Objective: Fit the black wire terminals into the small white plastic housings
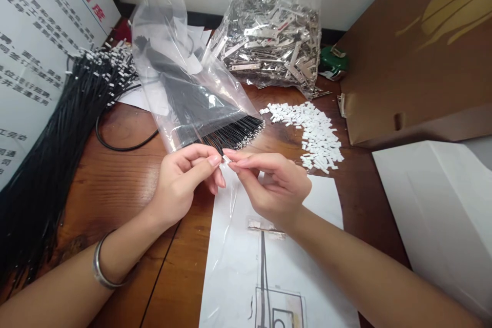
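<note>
My left hand pinches the end of a black cable just in front of the open mouth of a clear plastic bag. Fingertip to fingertip with it, my right hand is closed on a small white connector at that cable end. Whether the connector is fully on the cable is hidden by the fingers. A bundle of black cables with bare metal tips sticks out of the bag. To the right lies a loose pile of white connectors on the wooden table.
At left hangs a bundle of black cables with white ends. Behind stand a bag of metal strips and a green tape measure. A cardboard box and a white box are at right. A printed drawing lies in front.
</note>
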Tool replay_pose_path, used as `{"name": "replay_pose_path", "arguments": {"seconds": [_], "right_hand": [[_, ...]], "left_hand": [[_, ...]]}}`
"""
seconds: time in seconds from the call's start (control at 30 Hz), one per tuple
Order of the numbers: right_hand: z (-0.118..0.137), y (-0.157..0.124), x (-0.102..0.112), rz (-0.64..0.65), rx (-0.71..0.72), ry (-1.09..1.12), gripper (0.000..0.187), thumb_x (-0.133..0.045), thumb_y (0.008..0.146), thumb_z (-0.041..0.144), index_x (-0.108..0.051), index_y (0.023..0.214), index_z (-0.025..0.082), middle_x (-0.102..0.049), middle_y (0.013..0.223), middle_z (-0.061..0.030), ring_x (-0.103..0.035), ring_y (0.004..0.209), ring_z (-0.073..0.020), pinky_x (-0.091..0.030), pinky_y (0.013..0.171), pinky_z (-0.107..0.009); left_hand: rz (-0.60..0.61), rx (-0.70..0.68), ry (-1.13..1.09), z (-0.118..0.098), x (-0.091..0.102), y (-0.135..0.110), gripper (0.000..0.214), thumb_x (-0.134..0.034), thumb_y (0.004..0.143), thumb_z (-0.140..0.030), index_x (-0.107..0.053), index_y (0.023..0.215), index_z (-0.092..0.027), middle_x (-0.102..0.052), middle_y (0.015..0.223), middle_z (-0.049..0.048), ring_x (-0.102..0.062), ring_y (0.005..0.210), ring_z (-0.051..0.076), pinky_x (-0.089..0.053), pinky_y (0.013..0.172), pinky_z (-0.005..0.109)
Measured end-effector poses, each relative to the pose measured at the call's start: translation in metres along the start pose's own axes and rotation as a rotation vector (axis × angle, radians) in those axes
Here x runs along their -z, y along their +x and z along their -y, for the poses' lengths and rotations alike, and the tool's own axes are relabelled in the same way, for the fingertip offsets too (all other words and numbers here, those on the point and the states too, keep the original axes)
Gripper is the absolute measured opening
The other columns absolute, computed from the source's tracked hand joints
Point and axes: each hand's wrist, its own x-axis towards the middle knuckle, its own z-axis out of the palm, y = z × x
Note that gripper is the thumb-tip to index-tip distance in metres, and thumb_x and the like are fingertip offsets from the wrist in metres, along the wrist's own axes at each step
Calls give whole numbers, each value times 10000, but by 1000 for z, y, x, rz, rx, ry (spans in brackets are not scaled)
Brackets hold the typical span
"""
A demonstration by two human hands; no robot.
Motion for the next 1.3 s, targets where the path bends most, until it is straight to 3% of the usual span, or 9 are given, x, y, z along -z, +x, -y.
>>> {"name": "replay_pose_path", "arguments": {"seconds": [0.47,0.67,0.83,0.93,1.13,1.3], "right_hand": [[4,1,-2,-46,-59,-78,235,-694,792,24,-681,901,231,-785,880,4,-759,776,-166,-582,509,-227],[5,2,-1,-18,-82,-84,247,-702,784,32,-685,907,245,-788,892,0,-755,745,-168,-534,428,-228],[6,2,-2,8,-111,-85,213,-696,795,55,-680,878,249,-788,888,5,-755,718,-169,-591,484,-254],[6,3,-4,-34,-182,-49,170,-694,806,78,-670,855,239,-787,885,-2,-754,732,-169,-603,513,-259],[-10,10,-3,-276,-466,125,91,-657,855,169,-591,825,223,-770,918,-38,-744,761,-164,-613,571,-266],[-24,10,0,-344,-483,142,83,-623,890,224,-547,922,235,-722,1053,-64,-714,964,-188,-616,636,-282]], "left_hand": [[-174,-328,495,3,-9,-4,79,-653,857,-226,-680,868,-153,-725,723,20,-631,549,91,-520,522,190],[-210,-308,587,2,-8,-5,89,-656,854,-233,-691,836,-153,-724,730,21,-621,550,90,-508,526,192],[-232,-272,569,2,-9,-5,116,-657,845,-248,-684,786,-151,-712,684,18,-613,529,95,-496,498,189],[-198,-249,535,1,-10,-5,107,-655,851,-250,-683,826,-150,-733,719,29,-637,553,100,-517,526,195],[-30,-252,615,1,-6,-5,263,-669,834,-227,-675,1083,-143,-762,711,29,-632,508,107,-537,533,217],[72,-240,630,-10,0,2,226,-634,852,-213,-695,1062,-158,-763,747,31,-609,474,91,-523,484,210]]}}
